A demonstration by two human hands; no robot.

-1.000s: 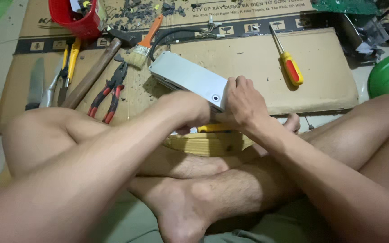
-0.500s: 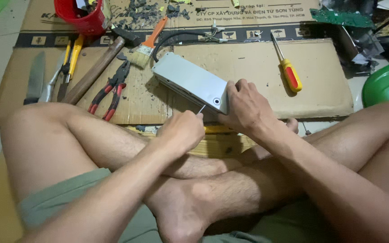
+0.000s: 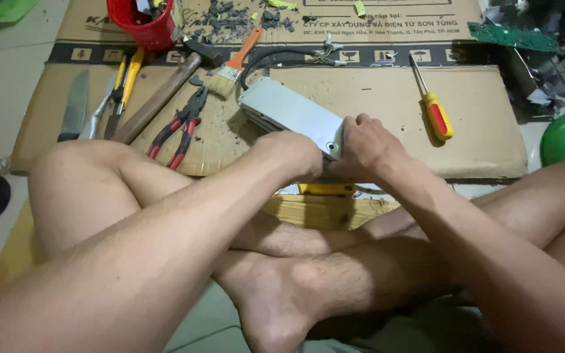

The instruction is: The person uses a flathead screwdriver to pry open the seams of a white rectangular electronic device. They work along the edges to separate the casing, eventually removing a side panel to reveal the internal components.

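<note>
Right hand [image 3: 367, 144] is curling around the flat grey metal box [image 3: 289, 114], gripping its near end; left hand [image 3: 292, 157], fisted at 9 o'clock, grip contents indeterminable.

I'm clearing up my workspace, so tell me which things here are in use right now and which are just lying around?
In use:
left hand
right hand
grey metal box

Lying about:
yellow-handled screwdriver
red-handled pliers
hammer
paintbrush
knife
red bucket
green circuit board
</note>
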